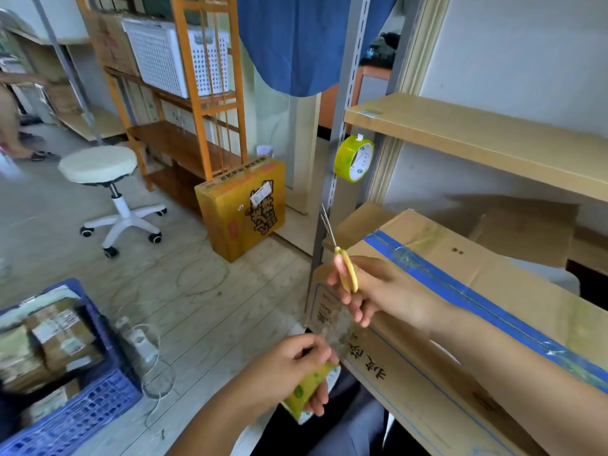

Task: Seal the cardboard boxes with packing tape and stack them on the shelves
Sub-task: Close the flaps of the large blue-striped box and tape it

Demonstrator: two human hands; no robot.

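At far left a blue crate [79, 413] holds taped parcels, with a white stool [105, 179] behind it and a yellow printed box [241, 209] by the wooden rack. The left hand [289, 366] grips a yellow-green tape roll [307, 391], clear tape stretching up to the cardboard box [460, 340]. The right hand [371, 291] clasps yellow scissors [342, 258], blades nearly closed. The box, seamed in blue tape, lies on the lower shelf, against the grey upright [335, 179], where a second roll [353, 158] hangs.
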